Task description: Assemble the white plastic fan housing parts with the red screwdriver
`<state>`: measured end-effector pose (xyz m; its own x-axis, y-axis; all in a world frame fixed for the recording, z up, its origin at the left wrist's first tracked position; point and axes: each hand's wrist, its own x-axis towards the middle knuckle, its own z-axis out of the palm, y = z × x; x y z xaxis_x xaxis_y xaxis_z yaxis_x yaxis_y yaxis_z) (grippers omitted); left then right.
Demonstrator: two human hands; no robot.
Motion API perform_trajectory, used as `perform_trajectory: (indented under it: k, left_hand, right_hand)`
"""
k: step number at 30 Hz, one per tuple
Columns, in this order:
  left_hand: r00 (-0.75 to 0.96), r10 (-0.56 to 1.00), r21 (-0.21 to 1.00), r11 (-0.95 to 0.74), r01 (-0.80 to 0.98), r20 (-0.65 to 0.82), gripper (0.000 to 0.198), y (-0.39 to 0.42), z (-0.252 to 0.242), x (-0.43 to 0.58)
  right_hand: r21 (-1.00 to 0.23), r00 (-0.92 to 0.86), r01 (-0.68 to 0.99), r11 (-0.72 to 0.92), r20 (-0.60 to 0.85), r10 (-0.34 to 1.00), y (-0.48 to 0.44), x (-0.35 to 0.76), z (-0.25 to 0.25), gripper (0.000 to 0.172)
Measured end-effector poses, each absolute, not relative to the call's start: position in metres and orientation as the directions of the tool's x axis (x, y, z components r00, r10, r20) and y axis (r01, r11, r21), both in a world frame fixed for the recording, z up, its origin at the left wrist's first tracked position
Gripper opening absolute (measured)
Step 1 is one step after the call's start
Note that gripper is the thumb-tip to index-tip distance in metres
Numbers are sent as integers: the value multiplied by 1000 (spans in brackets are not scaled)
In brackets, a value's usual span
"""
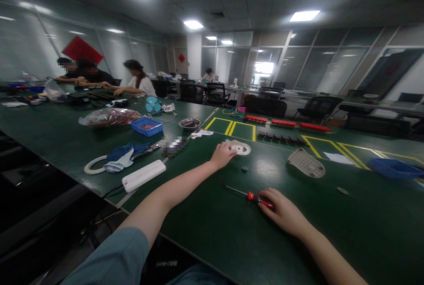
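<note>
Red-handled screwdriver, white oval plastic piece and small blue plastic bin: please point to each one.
Red-handled screwdriver (252,195), head view, on its red collar.
White oval plastic piece (241,147), head view, on its top face.
Small blue plastic bin (146,126), head view, on its front wall.

A matt green table mat (205,232) is seen; glossy red plastic covers the thin metal-shafted screwdriver (250,195).

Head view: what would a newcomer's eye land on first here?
Two bare arms reaching across the green table: the left hand rests on a white plastic part, and the right hand lies on a red-handled screwdriver. Right of them lies a grey perforated pad. At far left, people sit working at the table.
</note>
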<state>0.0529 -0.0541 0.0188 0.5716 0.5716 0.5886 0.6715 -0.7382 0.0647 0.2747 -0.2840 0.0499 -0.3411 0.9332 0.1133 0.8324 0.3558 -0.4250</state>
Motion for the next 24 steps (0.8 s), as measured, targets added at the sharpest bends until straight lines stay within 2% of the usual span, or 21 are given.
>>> perform_trajectory:
  k: [6,14,21,24]
  left_hand:
    - [686,519,76,-821,565,510,30,-62,11,66]
    - [648,541,106,-804,585,536,31,-57,8,60]
    - [690,562,145,-812,565,456,29,-63,7,63]
    - [696,563,212,-822,529,445,29,-68,10,63]
  right_hand:
    - [-415,-343,834,362,123,931,-284,276,48,29]
    - [-402,-332,842,360,140,933,-285,274,50,24]
    - [-409,-325,842,351,134,936,-285,273,50,27]
    - [-416,-326,840,348,127,937,-286,272,53,26]
